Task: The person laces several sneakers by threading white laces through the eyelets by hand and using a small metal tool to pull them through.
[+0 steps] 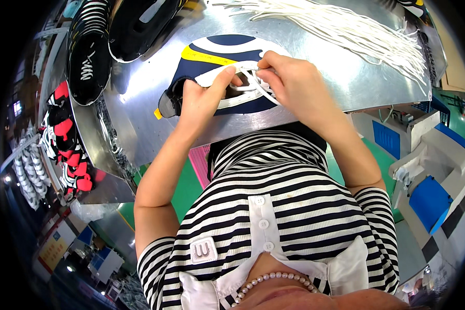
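A navy shoe upper point(210, 57) with white panels and a yellow stripe lies on its side on the metal table in front of me. My left hand point(204, 101) grips the white edge of its lacing opening, thumb outside and fingertips showing within. A white shoelace point(265, 93) runs through the eyelets, with a loop hanging across the opening. On the right side of the opening, my right hand point(297, 85) pinches the lace between thumb and forefinger. Its pinched part is mostly hidden by the fingers.
A bundle of loose white laces point(341, 26) spreads over the far right of the metal table point(139, 98). Two black shoe uppers point(89, 64) lie far left. Red, black and white uppers point(64, 132) hang past the left edge. A grey machine with blue panels point(431, 201) stands right.
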